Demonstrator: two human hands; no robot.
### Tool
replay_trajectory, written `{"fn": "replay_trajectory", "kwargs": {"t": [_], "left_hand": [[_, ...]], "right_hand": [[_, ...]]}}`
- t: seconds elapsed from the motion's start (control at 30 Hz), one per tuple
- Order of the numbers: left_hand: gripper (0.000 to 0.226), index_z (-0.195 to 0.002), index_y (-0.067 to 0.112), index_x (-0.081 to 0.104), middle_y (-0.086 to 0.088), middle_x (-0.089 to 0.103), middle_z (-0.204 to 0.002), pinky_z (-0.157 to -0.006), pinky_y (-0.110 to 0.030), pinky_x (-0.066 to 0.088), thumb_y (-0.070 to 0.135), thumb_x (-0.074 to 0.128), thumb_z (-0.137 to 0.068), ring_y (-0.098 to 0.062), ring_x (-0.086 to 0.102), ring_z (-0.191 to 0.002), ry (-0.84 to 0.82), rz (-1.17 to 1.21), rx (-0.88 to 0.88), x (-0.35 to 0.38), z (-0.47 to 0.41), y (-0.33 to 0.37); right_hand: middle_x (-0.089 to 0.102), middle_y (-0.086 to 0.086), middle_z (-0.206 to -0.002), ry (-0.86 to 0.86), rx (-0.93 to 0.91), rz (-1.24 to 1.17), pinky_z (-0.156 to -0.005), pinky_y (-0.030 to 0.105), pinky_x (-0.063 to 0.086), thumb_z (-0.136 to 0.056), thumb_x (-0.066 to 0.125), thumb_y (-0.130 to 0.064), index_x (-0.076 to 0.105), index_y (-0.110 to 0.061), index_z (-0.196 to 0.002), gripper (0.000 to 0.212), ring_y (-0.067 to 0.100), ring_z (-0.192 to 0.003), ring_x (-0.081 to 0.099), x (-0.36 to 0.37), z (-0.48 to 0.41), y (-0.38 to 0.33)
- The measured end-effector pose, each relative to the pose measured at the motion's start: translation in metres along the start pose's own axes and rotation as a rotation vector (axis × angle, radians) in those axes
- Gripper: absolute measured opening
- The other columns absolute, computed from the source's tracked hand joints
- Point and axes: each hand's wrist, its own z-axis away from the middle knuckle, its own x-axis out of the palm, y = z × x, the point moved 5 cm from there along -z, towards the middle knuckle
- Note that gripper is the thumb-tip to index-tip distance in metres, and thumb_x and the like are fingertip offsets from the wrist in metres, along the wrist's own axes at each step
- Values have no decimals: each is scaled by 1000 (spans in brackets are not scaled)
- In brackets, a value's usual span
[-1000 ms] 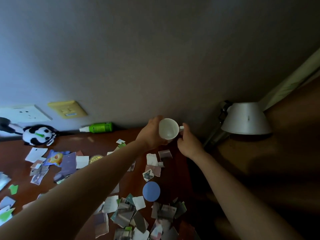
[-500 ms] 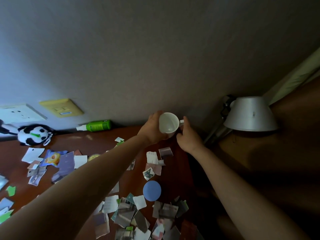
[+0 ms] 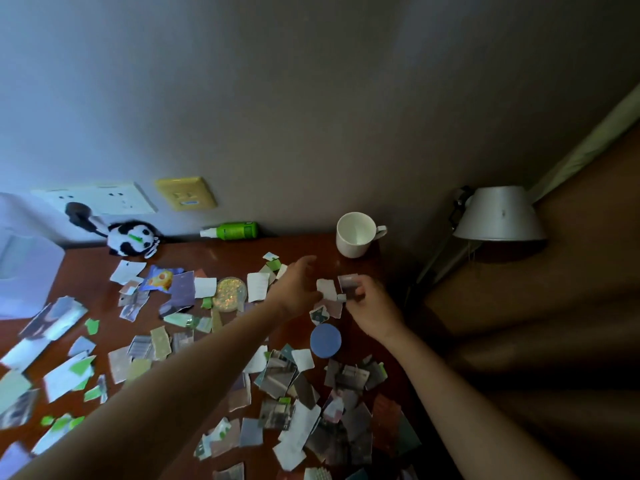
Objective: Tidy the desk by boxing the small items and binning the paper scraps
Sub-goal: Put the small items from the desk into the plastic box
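A white mug (image 3: 356, 237) stands upright and empty at the desk's back right corner, apart from both hands. My left hand (image 3: 294, 289) hovers just in front of it with fingers stretched out, holding nothing. My right hand (image 3: 372, 306) pinches a dark paper scrap (image 3: 348, 284) lying beside a white scrap (image 3: 326, 289). Several torn paper scraps (image 3: 277, 375) cover the brown desk (image 3: 221, 251). Among them lie a blue round lid (image 3: 325, 340) and a small glitter jar (image 3: 229, 293).
A panda plush (image 3: 133, 237) and a green spray bottle (image 3: 232, 231) lie against the wall. A white box (image 3: 24, 271) stands at the far left. A silver lamp (image 3: 498, 216) hangs past the desk's right edge, under wall sockets (image 3: 185, 194).
The mug, held up by both hands before, now stands on the desk. Both hands have let go and dropped toward the scraps; my right hand has taken hold of one.
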Motion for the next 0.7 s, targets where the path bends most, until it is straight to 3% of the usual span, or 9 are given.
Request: {"fn": "replay_trajectory", "kwargs": {"t": [0.07, 0.2, 0.33, 0.5, 0.7], "left_hand": [[66, -142, 9, 38, -13, 54, -135, -96, -44, 50, 8, 69, -83, -28, 56, -118, -16, -20, -1, 5, 19, -10], [37, -120, 5, 51, -2, 61, -106, -78, -31, 48, 10, 68, -86, -19, 59, -94, -123, -64, -5, 23, 48, -25], [22, -113, 7, 60, -8, 64, -109, -86, -33, 50, 13, 61, -91, -22, 61, -101, -136, -104, -1, 34, 63, -36], [34, -121, 5, 61, -13, 64, -120, -93, -34, 47, -4, 51, -90, -26, 59, -112, -177, -52, -11, 42, 70, -42], [44, -129, 11, 54, -9, 61, -127, -100, -39, 49, 0, 59, -87, -22, 57, -119, -192, 43, -78, 52, 70, -56]], "right_hand": [[49, 1, -132, -90, -36, 45, -88, 32, 52, -89, 63, -17, 53, -23, -130, 42, 20, -113, 56, 18, 14, 2], [36, 3, -147, -238, -40, 146, -97, 36, 50, -88, 65, -15, 35, -32, -148, 69, 27, -129, 46, 47, 36, 9], [35, 4, -147, -248, -22, 290, -101, 43, 47, -85, 70, -23, 32, -27, -146, 72, 29, -131, 42, 60, 45, 13], [32, 4, -148, -258, -24, 336, -101, 42, 47, -85, 70, -19, 31, -26, -146, 73, 30, -131, 41, 64, 44, 18], [38, 2, -145, -203, -45, 439, -99, 43, 49, -82, 73, -25, 33, -28, -143, 72, 28, -130, 42, 70, 35, 25]]}}
